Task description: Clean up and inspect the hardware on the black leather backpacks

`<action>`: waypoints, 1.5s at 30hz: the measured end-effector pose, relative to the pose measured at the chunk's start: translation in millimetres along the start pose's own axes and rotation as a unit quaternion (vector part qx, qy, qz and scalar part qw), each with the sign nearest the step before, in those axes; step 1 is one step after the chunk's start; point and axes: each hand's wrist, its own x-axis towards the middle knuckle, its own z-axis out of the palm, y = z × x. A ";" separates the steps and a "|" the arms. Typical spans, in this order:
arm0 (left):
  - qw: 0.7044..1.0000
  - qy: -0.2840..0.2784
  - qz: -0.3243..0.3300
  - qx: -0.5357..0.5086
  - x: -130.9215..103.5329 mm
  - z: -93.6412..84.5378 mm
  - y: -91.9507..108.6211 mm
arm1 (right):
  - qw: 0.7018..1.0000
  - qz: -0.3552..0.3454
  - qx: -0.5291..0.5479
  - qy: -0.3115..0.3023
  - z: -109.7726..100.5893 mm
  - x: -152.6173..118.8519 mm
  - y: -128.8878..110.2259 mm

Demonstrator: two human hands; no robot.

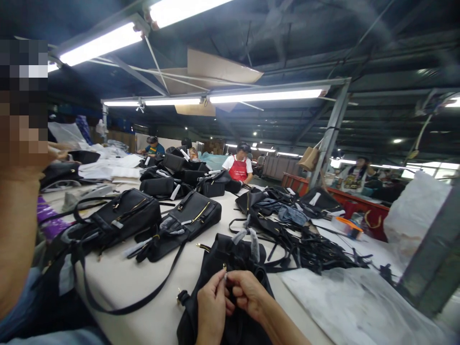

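Black soft backpack with gold-coloured fittings (pixel 189 318) sits at the near edge of the pale tabletop (pixel 158 287), in front of the wearer. Left hand (pixel 212 302) and right hand (pixel 247 292) cover its middle, curled fingertips meeting just below a small gold-coloured metal fitting (pixel 224 266); thumbs and forefingers are nearly closed, but what they pinch is hidden. Two black bags with gold-coloured zips (pixel 134 211) (pixel 201 213) lie to the left, with a long black strap (pixel 122 310) looping towards the backpack. A tangled pile of thin black straps (pixel 319 249) and a translucent plastic sheet (pixel 359 297) crowd the right side. Another person's bare arm (pixel 17 230) rises at far left. The backpack's top, with its grey-wrapped handle (pixel 254 245), points away from the wearer, its long axis running roughly front to back.
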 end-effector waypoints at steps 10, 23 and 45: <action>0.992 -0.062 -0.050 -0.093 7.4 -6.6 6.2 | 0.998 0.054 -0.018 0.023 4.1 3.8 -4.0; 0.998 -0.032 0.006 -0.049 4.3 -3.8 -7.0 | 0.997 0.038 -0.043 0.056 19.5 1.6 -8.6; 0.974 -0.054 -0.147 -0.166 19.0 -7.9 -11.5 | 0.988 -0.061 -0.135 0.045 15.5 -7.7 -0.5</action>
